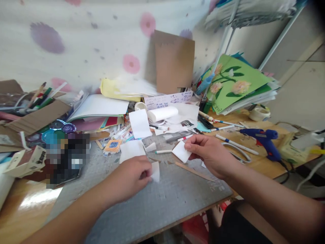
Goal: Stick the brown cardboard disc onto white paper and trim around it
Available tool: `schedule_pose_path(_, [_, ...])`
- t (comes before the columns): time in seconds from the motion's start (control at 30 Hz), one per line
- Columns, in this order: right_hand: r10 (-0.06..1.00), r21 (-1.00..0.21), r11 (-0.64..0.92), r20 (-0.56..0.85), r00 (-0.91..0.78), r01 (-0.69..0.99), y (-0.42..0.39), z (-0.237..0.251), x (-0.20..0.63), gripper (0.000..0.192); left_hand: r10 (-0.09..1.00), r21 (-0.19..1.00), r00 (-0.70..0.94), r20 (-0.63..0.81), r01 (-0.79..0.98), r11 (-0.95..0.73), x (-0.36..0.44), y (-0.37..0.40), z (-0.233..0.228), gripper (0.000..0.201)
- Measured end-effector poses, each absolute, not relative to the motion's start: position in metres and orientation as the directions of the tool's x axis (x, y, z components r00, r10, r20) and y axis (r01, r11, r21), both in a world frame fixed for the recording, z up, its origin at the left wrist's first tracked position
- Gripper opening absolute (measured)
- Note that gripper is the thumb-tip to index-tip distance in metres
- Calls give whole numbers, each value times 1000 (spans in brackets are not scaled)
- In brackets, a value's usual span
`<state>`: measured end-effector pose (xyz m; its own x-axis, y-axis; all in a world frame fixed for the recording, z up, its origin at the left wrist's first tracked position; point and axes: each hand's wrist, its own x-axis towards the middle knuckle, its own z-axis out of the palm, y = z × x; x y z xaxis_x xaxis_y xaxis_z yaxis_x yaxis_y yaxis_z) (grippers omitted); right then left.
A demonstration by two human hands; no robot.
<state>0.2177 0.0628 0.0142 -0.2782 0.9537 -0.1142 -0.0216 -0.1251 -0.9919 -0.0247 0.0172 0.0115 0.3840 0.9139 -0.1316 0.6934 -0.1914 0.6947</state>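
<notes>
My left hand [132, 178] hovers over a grey cutting mat [162, 200] and pinches a small white paper scrap [155, 171] between thumb and fingers. To its right, my right hand [209, 152] holds another white paper piece [181, 151] by its edge, just above the mat. Between and behind the hands lie a larger white paper sheet [132, 150], a wooden stick [194, 171] and a white marker pen [164, 151].
A blue glue gun [264, 139] lies on the wooden table at the right, near white pens [236, 144] and a tape roll [259, 113]. A green flower card [236, 83] leans at back right. A brown cardboard [174, 62] stands behind. Pens, boxes and clutter crowd the left.
</notes>
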Motion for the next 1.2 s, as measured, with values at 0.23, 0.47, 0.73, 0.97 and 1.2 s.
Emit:
schedule_pose_path(0.23, [898, -837, 433, 368, -243, 333, 43, 37, 220, 9, 958, 918, 83, -276, -272, 288, -13, 13, 19, 17])
schedule_pose_path(0.47, [274, 48, 869, 782, -560, 493, 25, 41, 207, 16, 927, 773, 157, -342, -513, 372, 3, 2, 1, 12])
schedule_pose_path(0.73, [26, 265, 887, 788, -615, 377, 31, 35, 186, 14, 928, 669, 207, -309, -647, 367, 5, 0, 6, 7])
schedule_pose_path(0.97, [22, 297, 880, 755, -655, 371, 35, 29, 178, 16, 922, 614, 190, -338, -697, 369, 4, 0, 6, 16])
schedule_pose_path(1.2, [31, 301, 880, 736, -677, 367, 34, 24, 179, 13, 949, 700, 193, -249, -641, 314, 5, -4, 8, 10])
